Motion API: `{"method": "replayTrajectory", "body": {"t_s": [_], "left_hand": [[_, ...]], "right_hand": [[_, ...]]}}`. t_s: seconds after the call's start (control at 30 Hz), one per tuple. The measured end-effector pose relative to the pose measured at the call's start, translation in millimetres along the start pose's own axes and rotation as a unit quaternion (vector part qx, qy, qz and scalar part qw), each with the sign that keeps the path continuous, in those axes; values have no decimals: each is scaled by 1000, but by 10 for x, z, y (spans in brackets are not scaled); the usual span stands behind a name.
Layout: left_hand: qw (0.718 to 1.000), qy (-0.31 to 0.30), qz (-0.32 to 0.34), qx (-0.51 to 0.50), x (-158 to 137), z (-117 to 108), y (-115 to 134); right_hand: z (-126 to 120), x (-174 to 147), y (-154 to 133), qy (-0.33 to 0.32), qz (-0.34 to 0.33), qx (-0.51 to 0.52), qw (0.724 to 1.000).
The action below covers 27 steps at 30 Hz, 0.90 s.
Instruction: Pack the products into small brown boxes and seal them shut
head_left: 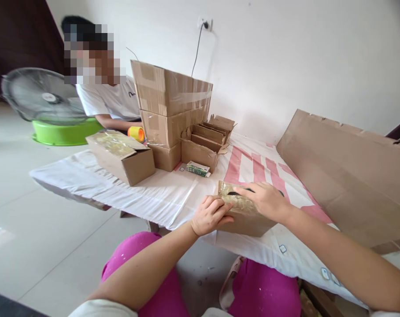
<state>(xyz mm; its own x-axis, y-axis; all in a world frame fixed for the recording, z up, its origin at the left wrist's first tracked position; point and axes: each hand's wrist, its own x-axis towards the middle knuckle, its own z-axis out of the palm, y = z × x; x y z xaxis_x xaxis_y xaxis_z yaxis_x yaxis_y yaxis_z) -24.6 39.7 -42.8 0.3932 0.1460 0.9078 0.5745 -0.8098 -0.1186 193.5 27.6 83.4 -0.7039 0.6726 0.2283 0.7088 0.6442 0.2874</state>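
Observation:
A small cardboard box (244, 222) with clear, yellowish tape over its top rests at the near edge of the cloth-covered table. My left hand (210, 215) is closed around the box's near left corner, its fingers curled onto the top. On the taped top lies my right hand (264, 200), fingers stretched to the left beside a dark strip; I cannot tell whether that strip is a gap or an object. A bit of green shows just behind my right hand. The inside of the box is hidden.
Another taped box (120, 154) lies on the table's left side. Stacked cartons (173, 101) stand behind, beside open boxes (200, 149) and a small green-and-white packet (198, 168). A large cardboard sheet (345, 176) leans right. Across the table sits a person (107, 103) near a fan (48, 97).

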Motion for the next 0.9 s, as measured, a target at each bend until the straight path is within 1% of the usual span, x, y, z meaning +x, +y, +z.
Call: {"method": "replayTrajectory", "body": {"t_s": [0.07,0.13,0.23,0.33,0.4,0.47,0.6,0.73,0.9], "left_hand": [[1000,3,3,1,3,-6,-5],[1000,3,2,-2,2,-13,-9],[1000,-3,-3,-9,-2,-22,-14],[1000,-16,-8,-8,-2,-26,-20],[1000,-23,-12,-5,2,-23,-24],[1000,-26,-16,-2,10,-20,-29],[999,-36,-18,-3,33,-20,-28],[999,-45,-19,-8,60,-16,-15],[999,-44,-18,-13,69,11,-19]], "right_hand": [[28,151,-101,-16,-21,-34,999],[51,238,-154,-23,-29,-49,998],[41,281,-178,-33,-37,-59,997],[7,252,-165,-75,-59,-74,993],[1,199,-133,-104,-65,-92,988],[12,116,-78,-114,-61,-110,986],[44,-121,72,-98,-45,-127,986],[23,-342,184,-88,-41,-144,985],[-53,-463,229,-101,-24,-163,981]]}}
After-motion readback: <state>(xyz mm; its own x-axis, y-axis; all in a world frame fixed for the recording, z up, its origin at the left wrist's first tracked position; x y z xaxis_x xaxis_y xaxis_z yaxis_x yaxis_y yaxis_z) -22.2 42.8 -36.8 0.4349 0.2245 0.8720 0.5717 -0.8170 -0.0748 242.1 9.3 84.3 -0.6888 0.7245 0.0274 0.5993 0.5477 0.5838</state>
